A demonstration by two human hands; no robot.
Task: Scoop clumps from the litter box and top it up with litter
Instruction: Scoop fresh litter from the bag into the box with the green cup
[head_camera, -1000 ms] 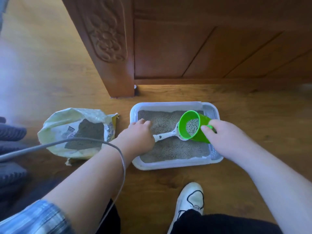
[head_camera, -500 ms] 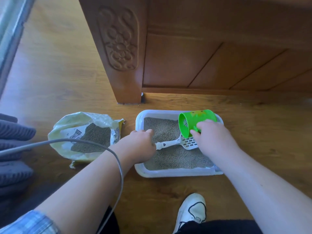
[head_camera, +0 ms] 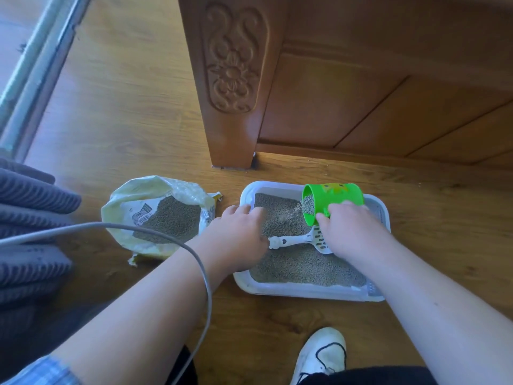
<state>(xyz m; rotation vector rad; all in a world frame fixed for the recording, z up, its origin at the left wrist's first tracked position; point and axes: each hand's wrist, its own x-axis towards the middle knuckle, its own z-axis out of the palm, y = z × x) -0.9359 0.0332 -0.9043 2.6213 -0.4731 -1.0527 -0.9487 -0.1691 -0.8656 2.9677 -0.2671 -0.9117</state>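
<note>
Two hands work over the white litter box [head_camera: 305, 294], which sits on the wooden floor [head_camera: 125, 120] just in front of a carved cabinet leg [head_camera: 230, 79]. The right grip [head_camera: 352, 232] is curled round a green cup [head_camera: 333, 198] tipped on its side, mouth to the left, with grey granules at its lip spilling into the far part of the tray. The left grip [head_camera: 238, 232] lies loose and flat on the box's left rim, holding nothing I can make out. The white scoop [head_camera: 299, 240] rests on the litter between them. This looks like the topping-up step; next the cup likely needs tipping further to empty, then perhaps a refill from the open litter bag [head_camera: 158, 195] beside the box.
</note>
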